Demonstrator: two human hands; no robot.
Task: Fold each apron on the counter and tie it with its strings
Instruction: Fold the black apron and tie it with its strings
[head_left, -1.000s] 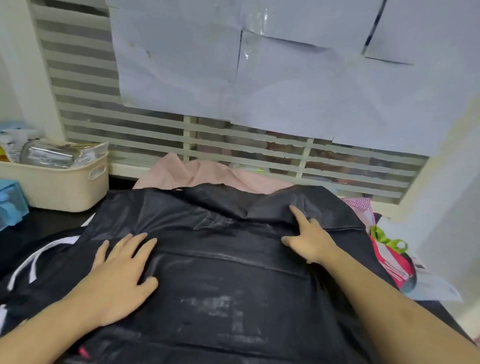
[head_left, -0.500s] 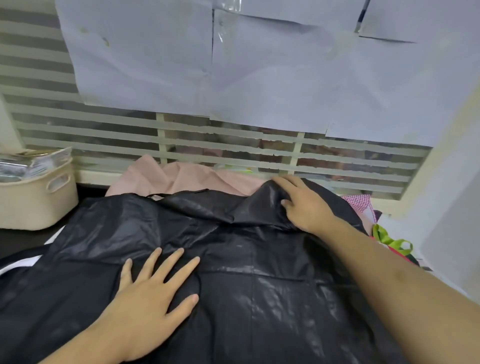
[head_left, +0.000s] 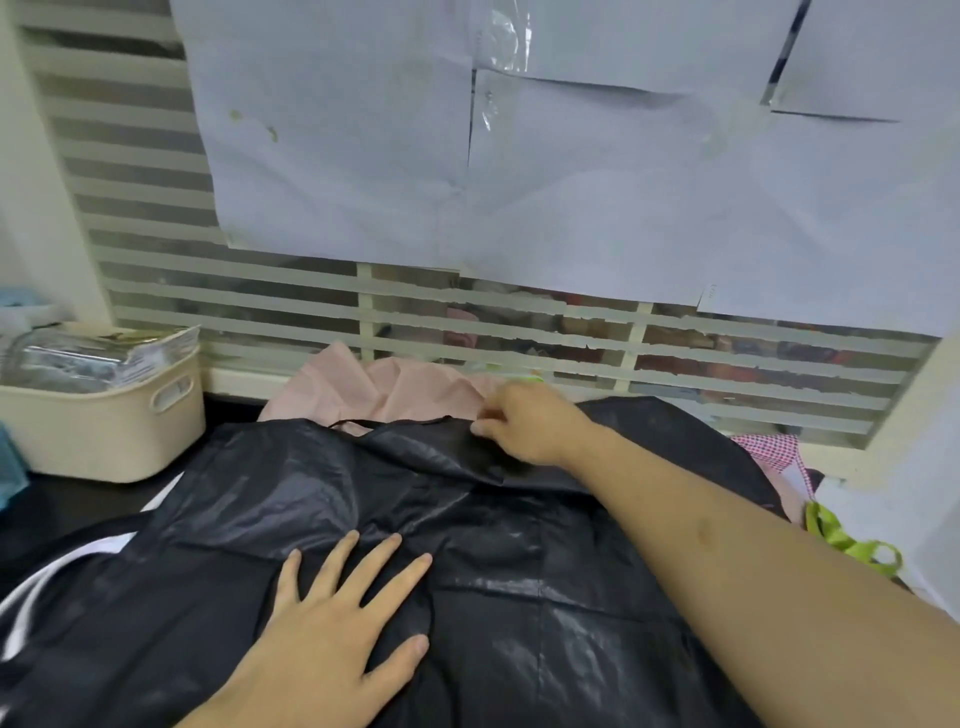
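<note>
On counter (head_left: 78, 499): two aprons, two hands.

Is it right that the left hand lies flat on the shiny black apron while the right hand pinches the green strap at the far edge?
Not quite. The head view shows the right hand pinching the shiny black apron's far edge, not the green strap. The left hand does lie flat on it.

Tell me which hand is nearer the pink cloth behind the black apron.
Right. The right hand pinches the black apron at its far edge beside the pink cloth; the left hand lies flat mid-apron, nearer the person.
</note>
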